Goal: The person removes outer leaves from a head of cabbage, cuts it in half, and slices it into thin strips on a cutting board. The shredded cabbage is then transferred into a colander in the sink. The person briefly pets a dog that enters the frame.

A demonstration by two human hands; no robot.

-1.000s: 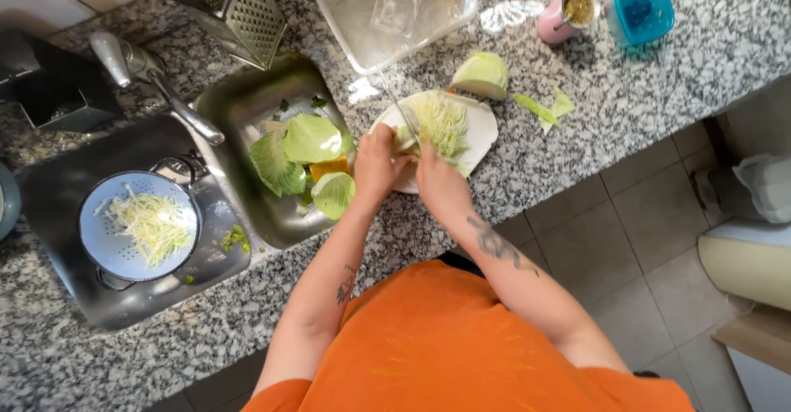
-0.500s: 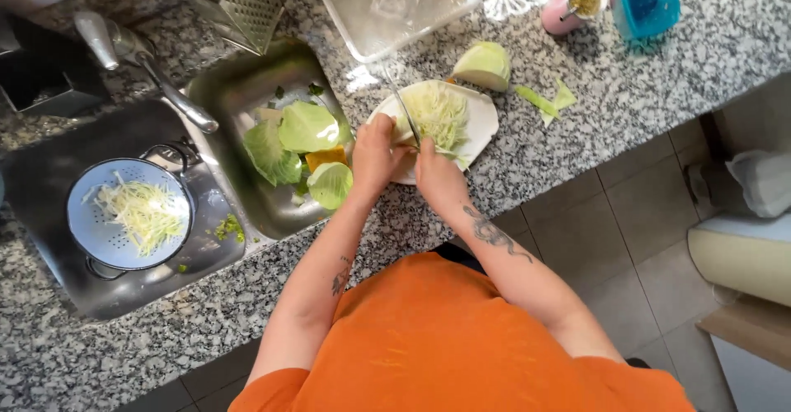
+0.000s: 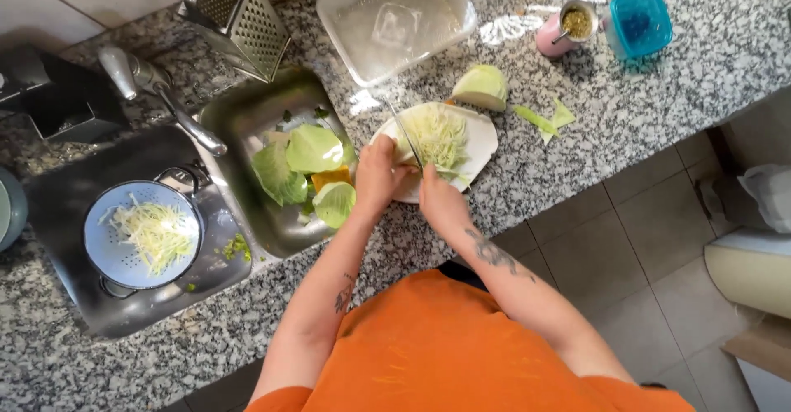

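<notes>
Two hands work one plate point(image 3: 482, 144): right grip point(image 3: 441, 202) clenching one knife point(image 3: 405, 136), left grip point(image 3: 381, 173) pressing shredded cabbage point(image 3: 437, 136).

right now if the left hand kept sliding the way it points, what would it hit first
Probably the knife blade beside the pile of shredded pale green cabbage on the white plate; the left hand points up and right towards them, though depth is unclear.

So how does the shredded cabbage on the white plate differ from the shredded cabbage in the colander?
The shredded cabbage on the plate lies on a flat white plate on the counter, at both hands; the shredded cabbage in the colander lies in a light blue colander in the sink, away from them. A knife crosses the plate pile; nothing touches the colander pile. Both are pale, thin strands.
</notes>
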